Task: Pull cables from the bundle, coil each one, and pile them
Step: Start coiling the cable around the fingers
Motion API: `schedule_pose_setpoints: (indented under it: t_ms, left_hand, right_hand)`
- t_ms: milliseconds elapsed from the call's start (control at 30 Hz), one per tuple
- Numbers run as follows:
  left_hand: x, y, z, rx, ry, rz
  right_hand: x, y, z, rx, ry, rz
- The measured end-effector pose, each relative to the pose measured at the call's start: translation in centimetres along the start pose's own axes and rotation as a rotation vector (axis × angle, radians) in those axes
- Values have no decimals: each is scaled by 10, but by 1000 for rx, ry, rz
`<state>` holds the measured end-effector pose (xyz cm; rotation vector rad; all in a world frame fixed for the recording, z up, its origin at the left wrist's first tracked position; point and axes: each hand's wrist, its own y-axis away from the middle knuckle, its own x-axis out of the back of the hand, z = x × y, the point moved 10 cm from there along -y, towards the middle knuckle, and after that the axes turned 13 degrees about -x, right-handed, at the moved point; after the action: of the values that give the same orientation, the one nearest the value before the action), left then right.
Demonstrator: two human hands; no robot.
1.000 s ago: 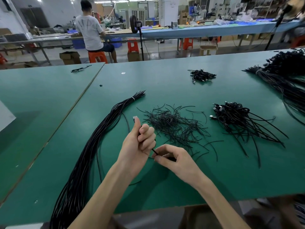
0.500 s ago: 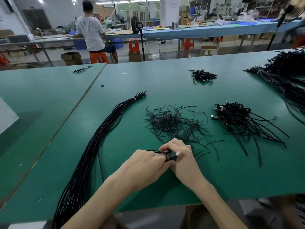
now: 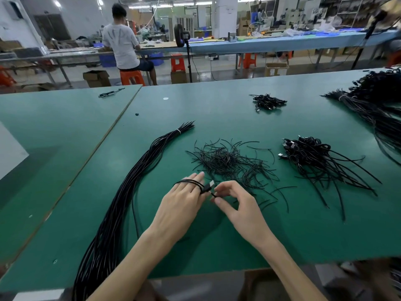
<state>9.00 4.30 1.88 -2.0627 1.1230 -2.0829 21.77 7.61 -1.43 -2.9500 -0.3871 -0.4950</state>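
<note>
A long tied bundle of black cables (image 3: 134, 192) runs from the near left edge up to the middle of the green table (image 3: 217, 109). My left hand (image 3: 182, 205) lies over the table with straight fingers, and a coiled cable (image 3: 188, 182) is looped round them. Its USB plug (image 3: 210, 184) sticks out to the right. My right hand (image 3: 240, 205) pinches a thin black strand (image 3: 213, 194) leading from the coil; whether it is the cable's end or a tie I cannot tell. A pile of coiled cables (image 3: 308, 153) lies to the right.
A heap of short black ties (image 3: 227, 161) lies just beyond my hands. A smaller cable pile (image 3: 268, 102) sits farther back, and a large bundle (image 3: 373, 105) lies at the far right. A person (image 3: 123, 46) sits at another bench behind.
My left hand turned from upright to palm down and its fingers straightened with the cable looped round them. My right hand closed in on the coil, then drew slightly right with the strand.
</note>
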Motion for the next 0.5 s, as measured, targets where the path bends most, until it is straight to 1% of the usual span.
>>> schedule_pose_setpoints:
  t_ms: [100, 200, 333, 433, 500]
  left_hand:
    - [-1, -2, -10, 108, 180, 1]
    - [-5, -6, -15, 253, 496, 72]
    - [-13, -10, -13, 483, 1107, 283]
    - [-18, -14, -9, 604, 1554, 469]
    - [-19, -16, -10, 667, 1749, 559]
  right_hand:
    - [-6, 0, 1, -5, -13, -71]
    - [-11, 0, -1, 1, -36, -132]
    - [-19, 0, 0, -20, -61, -206]
    - [-25, 1, 2, -31, -4, -236]
    - [-26, 1, 3, -26, 12, -239]
